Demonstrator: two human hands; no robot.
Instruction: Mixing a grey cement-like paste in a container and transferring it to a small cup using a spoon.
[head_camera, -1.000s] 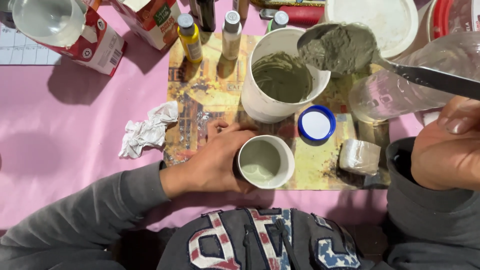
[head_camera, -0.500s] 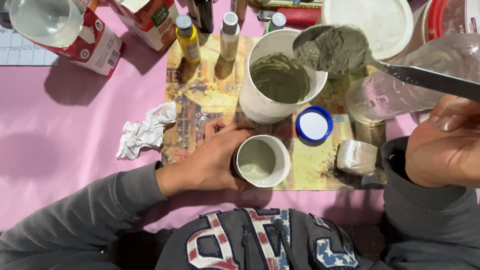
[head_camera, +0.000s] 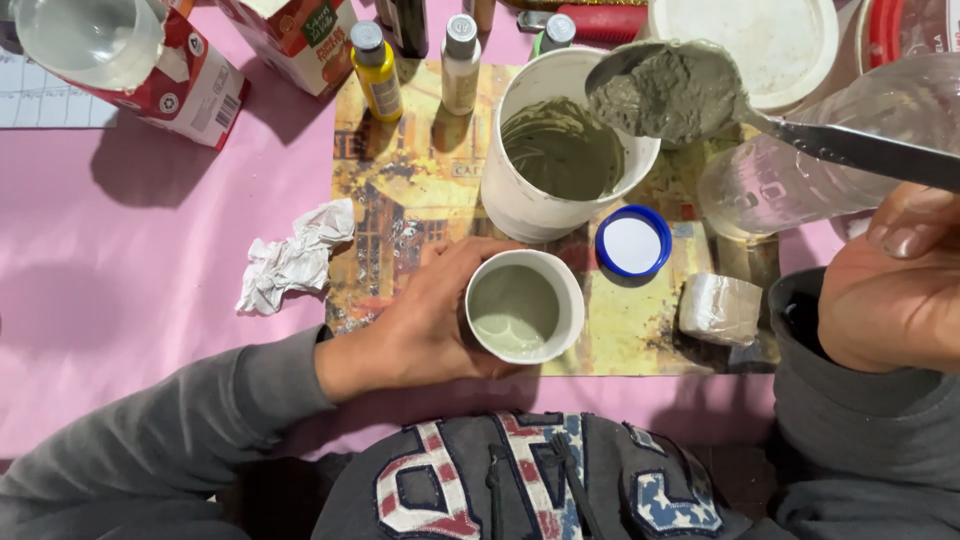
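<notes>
Left hand (head_camera: 420, 330) is wrapping around a small white cup (head_camera: 524, 306) on the printed mat (head_camera: 420, 190), steadying it. Right hand (head_camera: 890, 300) is gripping a spoon (head_camera: 700, 95) heaped with grey paste, hovering over the big white tub (head_camera: 560, 150). Paste looks thick, sticky, heavy. Cup probably light and tippy, so best held by its wall.

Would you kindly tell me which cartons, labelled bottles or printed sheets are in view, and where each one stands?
Red-and-white carton: top left, lying tilted.
Second red carton: top edge, partly cut off.
Yellow bottle: behind the mat, grey cap.
Cream bottle: right of it.
Printed placemat: centre, yellow-brown picture.
</notes>
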